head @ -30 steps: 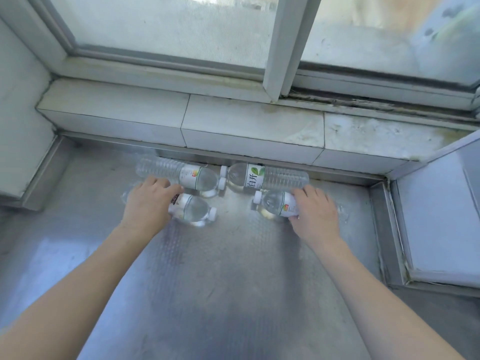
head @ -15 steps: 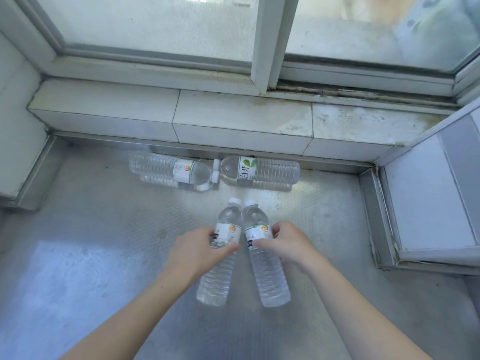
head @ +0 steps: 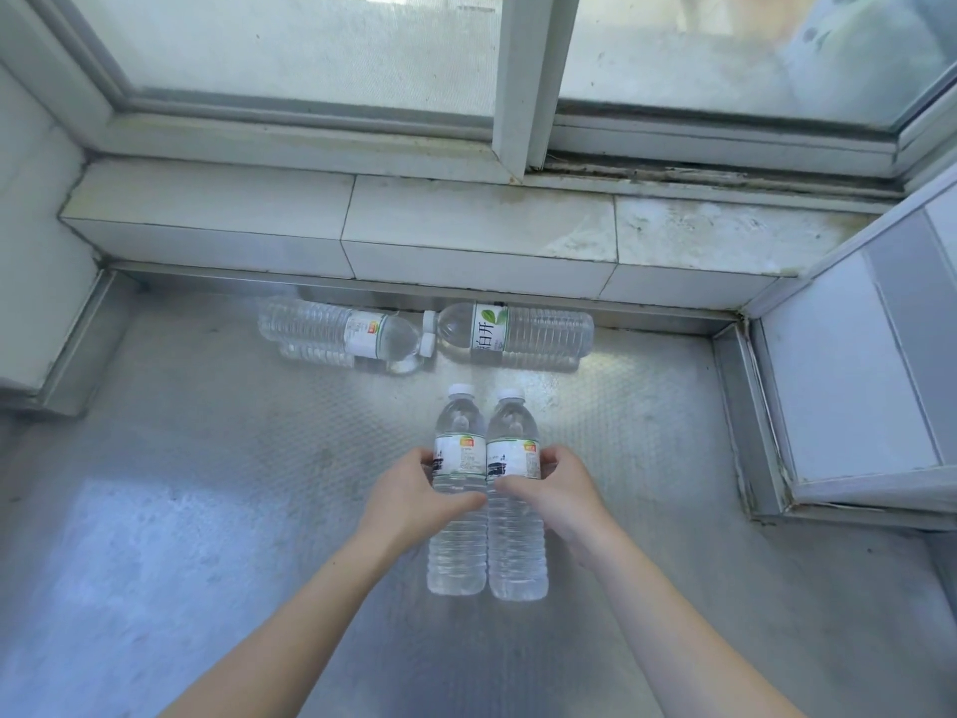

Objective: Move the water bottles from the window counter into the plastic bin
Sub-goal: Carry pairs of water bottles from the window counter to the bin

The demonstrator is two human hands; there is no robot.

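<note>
surface (head: 197,510) brushed metal, fine dimpled texture, dull sheen; four bottles clear ribbed glossy plastic, white plastic caps, glossy paper-like labels: two held (head: 458,489) (head: 515,500), two lying (head: 336,331) (head: 523,334); ledge (head: 466,225) glazed white tile, stained, grimy; window frame (head: 528,80) painted metal, matt

Bright window (head: 290,49) daylight, counter (head: 155,510) glare, bowed edges
</note>
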